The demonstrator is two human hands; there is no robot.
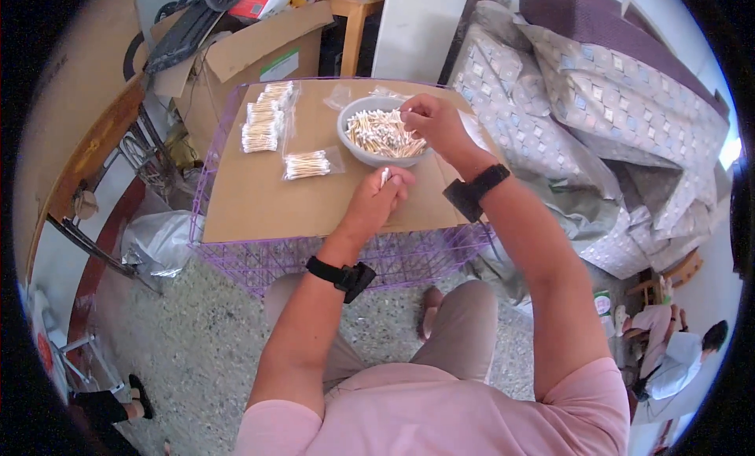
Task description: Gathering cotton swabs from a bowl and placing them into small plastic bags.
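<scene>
Loosely, my left hand (377, 195) is curled with the thumb up, closed round a few swabs (384, 177) whose white tips poke out beside the thumb; how many I have in there I cannot tell. My right hand (440, 125) hangs over the right side of the bowl (351, 149), thumb and fingertips drawn together at its rim, and whether they pinch a swab I cannot make out. The bowl is round and pale grey, heaped with loose swabs (381, 132) lying every which way, and it sits toward the far edge of the cardboard (252, 208), a little right of its middle; my left hand is just in front of it, nearer the near edge. Left of the bowl, a single bundle (307, 166) lies sideways on a clear bag, and beyond that a row of bundles (266, 119) runs toward the far left corner, one overlapping the next. Some crumpled clear film (338, 97) lies by the far edge, behind the bowl. Each of my wrists wears a black strap. The cardboard lies on top of a purple wire cage (330, 259). Past its far left corner stands an open carton (236, 78); past the right edge, patterned cloth (605, 102) is piled high.
</scene>
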